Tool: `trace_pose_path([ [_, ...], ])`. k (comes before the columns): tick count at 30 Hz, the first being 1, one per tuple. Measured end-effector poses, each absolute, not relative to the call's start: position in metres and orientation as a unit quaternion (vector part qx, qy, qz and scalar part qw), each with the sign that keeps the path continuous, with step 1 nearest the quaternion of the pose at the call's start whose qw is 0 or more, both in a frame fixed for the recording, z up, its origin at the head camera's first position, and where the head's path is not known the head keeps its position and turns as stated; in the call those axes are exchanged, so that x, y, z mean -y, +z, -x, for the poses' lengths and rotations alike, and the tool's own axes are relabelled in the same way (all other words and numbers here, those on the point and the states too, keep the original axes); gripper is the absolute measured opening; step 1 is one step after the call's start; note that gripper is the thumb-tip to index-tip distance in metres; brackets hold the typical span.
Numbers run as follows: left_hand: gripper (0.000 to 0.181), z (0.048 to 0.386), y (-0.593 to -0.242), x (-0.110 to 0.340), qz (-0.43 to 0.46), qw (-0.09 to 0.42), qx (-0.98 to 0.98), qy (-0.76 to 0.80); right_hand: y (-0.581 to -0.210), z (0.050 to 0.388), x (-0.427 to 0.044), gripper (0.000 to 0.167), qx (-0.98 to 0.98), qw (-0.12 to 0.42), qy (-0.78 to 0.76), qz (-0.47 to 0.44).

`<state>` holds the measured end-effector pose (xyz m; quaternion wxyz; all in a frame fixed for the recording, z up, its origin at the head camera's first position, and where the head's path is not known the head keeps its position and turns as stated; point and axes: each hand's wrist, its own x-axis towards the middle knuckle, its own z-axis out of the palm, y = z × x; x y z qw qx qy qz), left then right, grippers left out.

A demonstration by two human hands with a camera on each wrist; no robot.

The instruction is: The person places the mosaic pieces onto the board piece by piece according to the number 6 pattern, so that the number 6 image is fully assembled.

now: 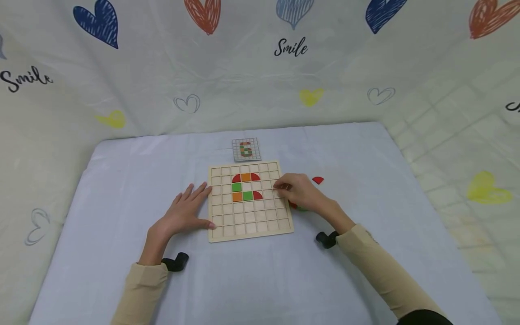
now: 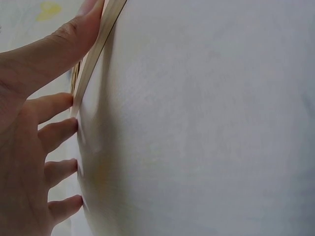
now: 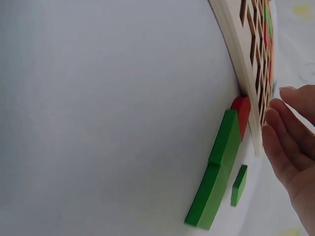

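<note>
A wooden grid board [image 1: 239,229] lies on the table, holding red, orange [image 1: 245,177] and green [image 1: 247,196] pieces. My left hand [image 1: 183,214] has its fingers spread along the left edge, the thumb at the lower left; in the left wrist view the thumb [image 2: 74,44] touches the rim. Over the board's right side hovers my right hand [image 1: 302,192], fingers bent loosely; the right wrist view shows no piece between thumb and fingers [image 3: 283,132]. Below it, green blocks [image 3: 221,162] and a red piece [image 3: 241,105] lie against or close to the board's edge.
Behind the board is a small gridded card [image 1: 246,150] with a coloured pattern. One red piece [image 1: 318,179] lies right of the board, beyond the right hand. A small green block [image 3: 239,186] lies apart from the others. A patterned cloth [image 1: 243,81] hangs behind the table.
</note>
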<state>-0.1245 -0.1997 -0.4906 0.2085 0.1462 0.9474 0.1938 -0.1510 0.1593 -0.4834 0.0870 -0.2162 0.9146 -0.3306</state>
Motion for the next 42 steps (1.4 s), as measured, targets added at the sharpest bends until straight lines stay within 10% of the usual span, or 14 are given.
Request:
trace_pose_path([
  [42,0.115,0.121,-0.491,0.202,-0.149,0.202,-0.947,0.202,-0.5,0.16,-0.193,0.029,-0.956,0.066,-0.275,0.084],
])
